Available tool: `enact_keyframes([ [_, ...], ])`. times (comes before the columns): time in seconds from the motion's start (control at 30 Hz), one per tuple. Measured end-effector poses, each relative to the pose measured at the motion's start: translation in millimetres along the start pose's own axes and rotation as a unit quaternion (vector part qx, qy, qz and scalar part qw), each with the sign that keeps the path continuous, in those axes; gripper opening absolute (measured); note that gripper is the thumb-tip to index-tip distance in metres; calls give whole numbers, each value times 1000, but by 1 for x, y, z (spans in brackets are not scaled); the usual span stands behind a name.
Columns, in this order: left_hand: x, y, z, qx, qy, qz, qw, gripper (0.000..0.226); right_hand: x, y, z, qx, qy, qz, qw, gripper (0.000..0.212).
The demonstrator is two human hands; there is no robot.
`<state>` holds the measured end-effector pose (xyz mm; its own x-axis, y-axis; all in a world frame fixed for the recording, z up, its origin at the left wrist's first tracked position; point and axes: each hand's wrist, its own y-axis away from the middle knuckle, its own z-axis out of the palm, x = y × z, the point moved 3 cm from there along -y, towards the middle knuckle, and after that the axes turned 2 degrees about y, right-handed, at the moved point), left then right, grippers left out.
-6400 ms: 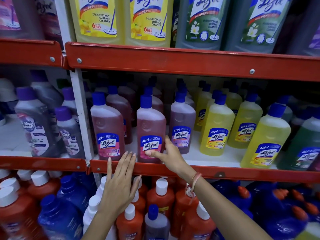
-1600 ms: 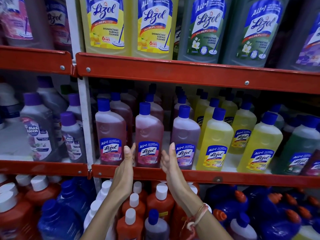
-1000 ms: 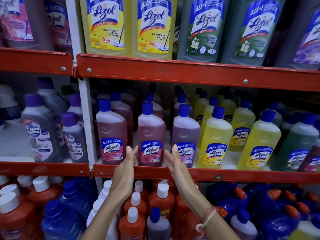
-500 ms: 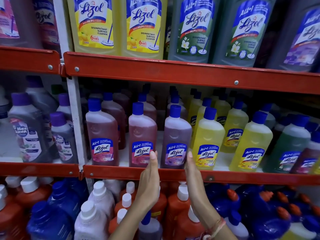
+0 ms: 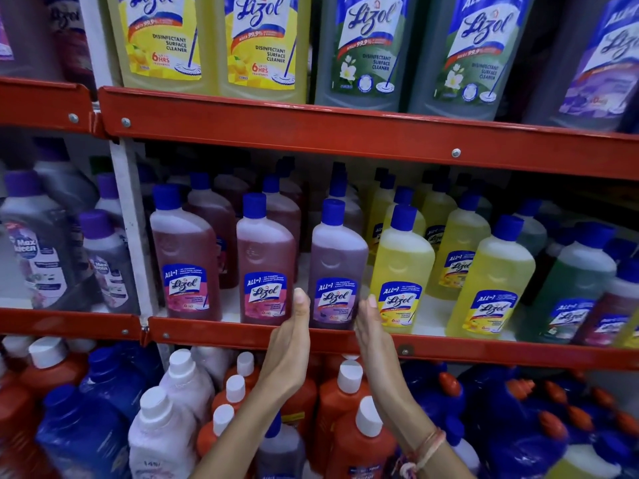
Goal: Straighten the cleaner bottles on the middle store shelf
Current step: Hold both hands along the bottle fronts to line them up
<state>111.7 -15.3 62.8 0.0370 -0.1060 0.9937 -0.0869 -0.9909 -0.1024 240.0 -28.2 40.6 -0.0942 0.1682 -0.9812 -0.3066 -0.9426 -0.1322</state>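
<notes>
The middle shelf (image 5: 345, 344) is of red painted metal with a folded front lip and small round screws. On its white board stand rows of plastic cleaner bottles, each flat-sided with rounded shoulders, a narrow neck and a ribbed blue cap. The plastic is half clear, so the liquid colour shows through.

The purple bottle (image 5: 337, 267) stands at the front edge of the shelf, third in the front row from the white post (image 5: 129, 229). Its long axis is upright, cap on top, and its blue and white label faces the camera. On its left stands the pink bottle (image 5: 266, 264), also upright, and on its right the yellow bottle (image 5: 401, 274), just beside it.

The left hand (image 5: 288, 344) is flat and open, fingers straight and together, palm turned to the right. Its fingertips reach the lower left side of the purple bottle. The right hand (image 5: 371, 335) is also flat and open, palm turned to the left, at the lower right side of the same bottle. The two palms face each other with the bottle's base between them. Neither hand closes around it; I cannot tell if the palms really press it.

A braided thread band (image 5: 427, 447) is around the right wrist.
</notes>
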Motion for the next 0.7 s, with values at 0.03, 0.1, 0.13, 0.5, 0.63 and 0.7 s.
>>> enact_keyframes([
  [0.03, -1, -2, 0, -1, 0, 2, 1000, 103, 0, 0, 1, 3, -2, 0, 1000, 55],
  [0.1, -4, -5, 1, -2, 3, -3, 1000, 105, -3, 1, 2, 2, -4, 2, 1000, 52],
  [0.13, -5, -5, 2, 3, 2, -8, 1000, 105, -4, 1, 2, 0, 0, 4, 1000, 52],
  [0.5, -10, -4, 8, -13, 39, -9, 999, 111, -7, 9, -6, -17, 9, -9, 1000, 58],
  [0.63, -10, -6, 6, -2, 32, -14, 999, 117, -7, 5, -10, -10, 19, -8, 1000, 39],
  [0.7, -6, -3, 5, 8, 30, -3, 1000, 103, -9, 5, -16, 15, 33, -13, 999, 37],
])
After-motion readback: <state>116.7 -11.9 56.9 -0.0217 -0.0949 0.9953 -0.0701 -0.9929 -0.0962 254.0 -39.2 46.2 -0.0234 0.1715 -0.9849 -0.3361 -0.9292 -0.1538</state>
